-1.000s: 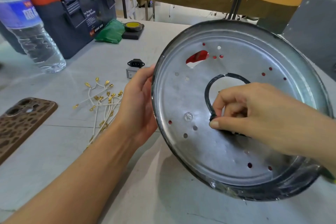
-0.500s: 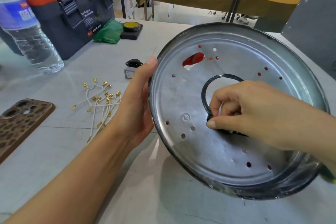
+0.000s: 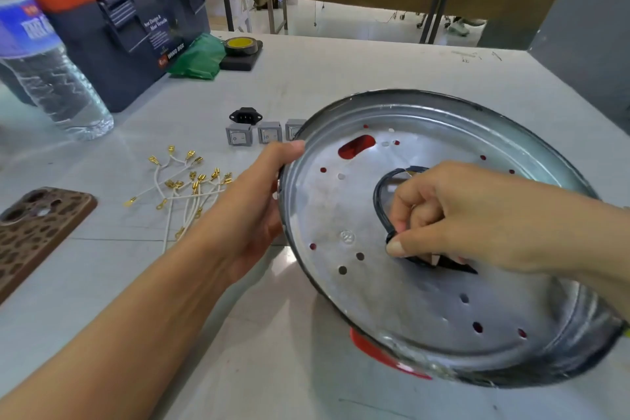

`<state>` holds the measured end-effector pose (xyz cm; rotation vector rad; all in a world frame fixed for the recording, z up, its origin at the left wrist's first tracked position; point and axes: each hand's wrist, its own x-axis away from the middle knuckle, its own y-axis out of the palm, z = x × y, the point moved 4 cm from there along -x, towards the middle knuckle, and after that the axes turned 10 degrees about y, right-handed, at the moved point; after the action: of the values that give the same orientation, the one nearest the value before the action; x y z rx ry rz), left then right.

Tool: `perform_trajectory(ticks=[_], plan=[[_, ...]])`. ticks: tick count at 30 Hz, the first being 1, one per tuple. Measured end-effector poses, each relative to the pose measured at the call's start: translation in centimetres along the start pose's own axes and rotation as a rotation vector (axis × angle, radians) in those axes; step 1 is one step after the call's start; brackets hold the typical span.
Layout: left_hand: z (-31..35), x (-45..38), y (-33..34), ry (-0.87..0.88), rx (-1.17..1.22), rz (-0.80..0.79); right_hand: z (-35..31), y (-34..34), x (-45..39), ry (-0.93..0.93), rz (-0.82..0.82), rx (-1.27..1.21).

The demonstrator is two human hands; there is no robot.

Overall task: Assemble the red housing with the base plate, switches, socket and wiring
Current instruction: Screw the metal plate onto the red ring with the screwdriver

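The round metal base plate [image 3: 402, 286] sits in the red housing [image 3: 381, 356], whose red shows under the near rim and through the holes. The pair is tilted toward me above the table. My left hand [image 3: 252, 208] holds the left rim, thumb on the edge. My right hand [image 3: 453, 215] pinches the black rubber ring [image 3: 380, 201] lining the plate's centre hole. Behind the rim lie three grey rocker switches [image 3: 240, 136] and a black socket [image 3: 245, 115]. White wires with gold terminals [image 3: 184, 187] lie to the left.
A water bottle [image 3: 47, 72] and an orange-lidded toolbox [image 3: 112, 10] stand at the back left, with a green bag [image 3: 197, 60] and a tape roll [image 3: 240, 46] beside them. A phone in a spotted case [image 3: 30, 235] lies at the left edge.
The plate and housing have dropped lower and tilted flatter, uncovering the row of switches. My left hand has slid up the rim. My right hand keeps its pinch on the black ring.
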<state>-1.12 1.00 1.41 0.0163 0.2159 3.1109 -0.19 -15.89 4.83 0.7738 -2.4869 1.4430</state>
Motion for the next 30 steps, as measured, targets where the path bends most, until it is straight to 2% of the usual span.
perform_trajectory(ticks=[15, 30], plan=[[-1.4, -0.7, -1.8, -0.094, -0.171, 0.048, 0.3, 0.6, -0.7, 0.028, -0.062, 0.009], [-1.5, -0.8, -1.9, -0.018, -0.192, 0.022, -0.1, 0.3, 0.5, 0.051, 0.045, 0.109]])
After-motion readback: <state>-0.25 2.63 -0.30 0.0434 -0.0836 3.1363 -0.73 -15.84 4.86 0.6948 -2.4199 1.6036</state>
